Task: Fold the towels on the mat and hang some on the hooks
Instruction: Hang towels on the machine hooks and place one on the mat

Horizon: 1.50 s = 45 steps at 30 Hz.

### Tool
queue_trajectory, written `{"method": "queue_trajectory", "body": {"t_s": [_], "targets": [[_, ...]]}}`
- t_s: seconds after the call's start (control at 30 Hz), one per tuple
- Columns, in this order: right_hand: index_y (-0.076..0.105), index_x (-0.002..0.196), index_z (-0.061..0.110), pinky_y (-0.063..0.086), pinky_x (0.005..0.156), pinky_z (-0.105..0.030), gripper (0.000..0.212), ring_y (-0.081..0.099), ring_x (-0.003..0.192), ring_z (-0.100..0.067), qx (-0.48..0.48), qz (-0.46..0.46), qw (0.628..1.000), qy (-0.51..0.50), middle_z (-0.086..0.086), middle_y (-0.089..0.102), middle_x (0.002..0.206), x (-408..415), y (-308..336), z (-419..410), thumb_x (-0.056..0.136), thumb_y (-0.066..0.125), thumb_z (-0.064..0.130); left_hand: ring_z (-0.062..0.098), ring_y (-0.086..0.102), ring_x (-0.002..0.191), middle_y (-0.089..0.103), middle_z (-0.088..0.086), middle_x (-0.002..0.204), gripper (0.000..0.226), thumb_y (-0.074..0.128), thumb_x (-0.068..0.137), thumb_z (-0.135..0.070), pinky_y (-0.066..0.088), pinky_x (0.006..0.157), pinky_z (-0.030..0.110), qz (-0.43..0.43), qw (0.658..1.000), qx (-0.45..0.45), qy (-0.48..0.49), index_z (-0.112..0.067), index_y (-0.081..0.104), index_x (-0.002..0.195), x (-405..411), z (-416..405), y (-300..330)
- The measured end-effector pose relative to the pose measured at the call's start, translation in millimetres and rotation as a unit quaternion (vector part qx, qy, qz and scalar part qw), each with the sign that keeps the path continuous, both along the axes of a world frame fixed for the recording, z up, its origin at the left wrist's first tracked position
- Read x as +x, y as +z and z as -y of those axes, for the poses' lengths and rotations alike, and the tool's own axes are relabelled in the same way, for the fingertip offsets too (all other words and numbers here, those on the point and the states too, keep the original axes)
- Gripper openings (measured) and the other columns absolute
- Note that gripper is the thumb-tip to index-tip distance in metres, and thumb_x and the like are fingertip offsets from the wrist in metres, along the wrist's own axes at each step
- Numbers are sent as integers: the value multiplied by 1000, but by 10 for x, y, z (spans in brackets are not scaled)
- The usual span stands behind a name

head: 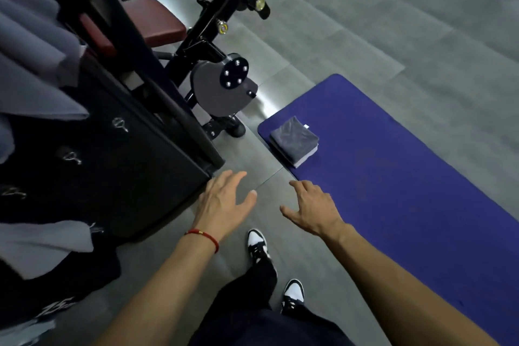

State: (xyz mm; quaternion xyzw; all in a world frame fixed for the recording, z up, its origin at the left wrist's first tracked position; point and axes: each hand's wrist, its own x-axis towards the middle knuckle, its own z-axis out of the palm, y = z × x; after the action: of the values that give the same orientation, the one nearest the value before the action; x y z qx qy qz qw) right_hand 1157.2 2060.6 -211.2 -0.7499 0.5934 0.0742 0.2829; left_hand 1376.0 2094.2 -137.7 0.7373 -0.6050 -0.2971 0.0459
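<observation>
A stack of folded grey towels [295, 141] lies on the near left corner of the blue mat [407, 191]. Grey towels hang on the black panel at the left, one high up [33, 64] and one lower [45, 244]. Small metal hooks [120, 124] stick out of that panel; three of them are bare. My left hand [222, 199] and my right hand [311, 208] are stretched out over the floor between panel and mat, fingers spread, holding nothing.
A black gym machine [219, 87] with dark red pads stands behind the hook panel. Grey floor tiles surround the mat. My feet in black and white shoes [257, 244] stand on the floor just left of the mat.
</observation>
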Motion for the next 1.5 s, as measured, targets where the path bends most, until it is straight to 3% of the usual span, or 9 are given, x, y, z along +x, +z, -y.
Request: {"method": "queue_trajectory", "body": {"t_s": [0.27, 0.47, 0.57, 0.7, 0.87, 0.97, 1.2, 1.4, 1.5], "targets": [[35, 153, 22, 43, 103, -48, 79, 48, 130, -30, -5, -23, 999, -32, -6, 46, 147, -30, -111, 1106, 90, 53, 67, 26, 41, 137, 47, 2, 148, 78, 43, 78, -65, 34, 114, 41, -47, 999, 19, -4, -23, 51, 144, 3, 1149, -338], [37, 151, 21, 43, 102, -47, 76, 46, 131, -31, 31, -17, 999, -20, -7, 47, 145, 20, -549, 1985, 90, 61, 58, 26, 41, 136, 49, 3, 147, 59, 68, 90, -38, 33, 116, 39, -37, 998, 38, -14, -21, 51, 144, -33, 2019, -642], [37, 150, 19, 44, 100, -48, 72, 47, 130, -32, 78, -18, 997, -4, -9, 47, 143, 39, -1039, 2515, 91, 62, 52, 23, 41, 136, 49, 1, 147, 59, 69, 90, -36, 29, 115, 32, -34, 998, 58, -11, -23, 51, 144, -93, 2472, -885], [40, 146, 17, 43, 101, -50, 66, 46, 130, -33, 123, -25, 992, 18, -11, 47, 142, 28, -1869, 3227, 92, 62, 47, 21, 44, 136, 52, -1, 144, 56, 67, 89, -40, 33, 116, 36, -49, 996, 69, 33, -24, 54, 142, -195, 3068, -1385], [48, 138, 11, 43, 102, -50, 56, 50, 127, -39, 199, -9, 980, -18, -18, 52, 138, -18, -3055, 3987, 99, 53, 51, 15, 39, 139, 50, -3, 146, 45, 61, 96, -26, 20, 109, 17, -42, 991, 88, 97, -20, 56, 140, -302, 3716, -2216], [46, 142, 11, 43, 106, -51, 58, 49, 129, -42, 214, -20, 977, 9, -21, 52, 140, -41, -3703, 4325, 101, 49, 51, 17, 43, 136, 52, 0, 143, 45, 63, 93, -21, 28, 116, 25, -47, 986, 81, 138, -18, 58, 138, -290, 3994, -2773], [39, 148, 14, 41, 109, -55, 58, 39, 137, -34, 184, -71, 974, 108, -13, 40, 150, 41, -4926, 4818, 101, 51, 46, 16, 42, 136, 49, 0, 145, 50, 63, 90, -17, 34, 116, 39, -63, 971, 83, 216, -21, 56, 139, -251, 4262, -3984], [17, 162, 17, 14, 124, -57, 72, 4, 157, -25, 118, -80, 965, 222, -4, 5, 171, 408, -5766, 5216, 103, 52, 40, 19, 43, 137, 47, 1, 147, 56, 58, 87, -25, 41, 112, 44, -77, 977, 100, 174, -22, 52, 143, -104, 4335, -4790], [15, 162, 23, 3, 123, -63, 65, -1, 158, -24, 117, -60, 962, 238, 0, 4, 171, 623, -6081, 5379, 106, 45, 37, 19, 44, 136, 48, 2, 146, 59, 55, 84, -27, 41, 112, 43, -76, 976, 94, 182, -22, 53, 142, -29, 4380, -5090]]}}
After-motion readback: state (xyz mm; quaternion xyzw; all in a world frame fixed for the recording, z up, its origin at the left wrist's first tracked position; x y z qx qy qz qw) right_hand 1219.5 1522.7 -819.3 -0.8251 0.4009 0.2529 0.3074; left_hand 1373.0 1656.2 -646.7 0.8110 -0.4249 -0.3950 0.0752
